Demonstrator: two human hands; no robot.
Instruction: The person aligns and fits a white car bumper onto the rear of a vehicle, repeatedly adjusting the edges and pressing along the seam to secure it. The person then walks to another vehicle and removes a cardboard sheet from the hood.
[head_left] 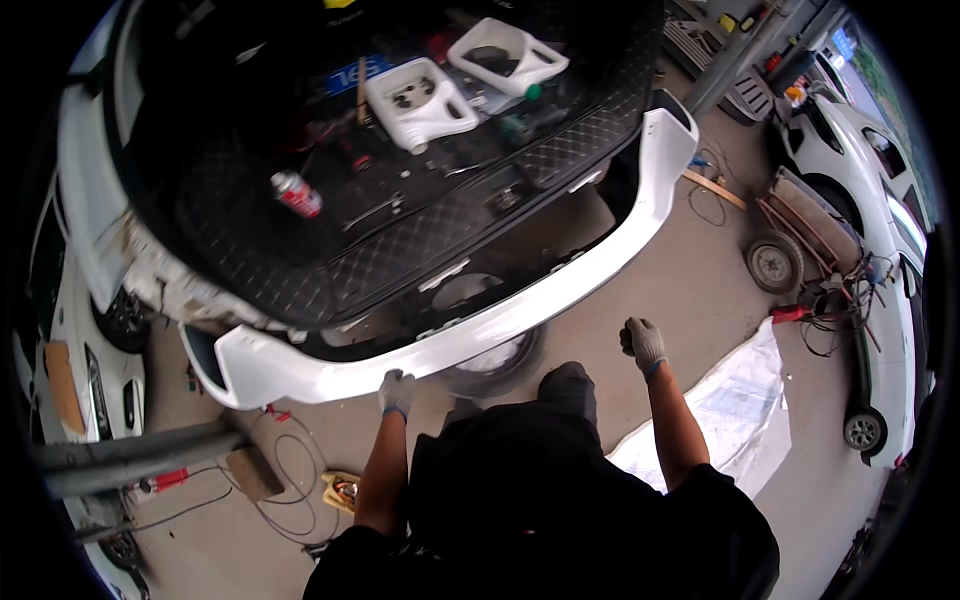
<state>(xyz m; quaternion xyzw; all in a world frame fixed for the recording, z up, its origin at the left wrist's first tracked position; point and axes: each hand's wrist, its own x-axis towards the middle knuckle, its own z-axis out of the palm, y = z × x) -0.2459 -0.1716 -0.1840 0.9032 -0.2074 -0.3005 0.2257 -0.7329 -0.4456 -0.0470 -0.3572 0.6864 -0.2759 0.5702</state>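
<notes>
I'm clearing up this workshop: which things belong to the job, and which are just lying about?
Likely the job:
- white bumper, left hand at its lower edge
- open car boot beyond it

Apparently lying about:
- white sheet
- wheelbarrow
- wooden strip
- spray can

Gloved left hand (397, 392) at lower edge of white bumper (478, 334); gloved right hand (644, 343) curled, apart.

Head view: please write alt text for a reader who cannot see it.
Curved white car bumper: a person's grey-gloved left hand is at its near edge, the grey-gloved right hand apart; beyond is an open, black-lined trunk.
</notes>
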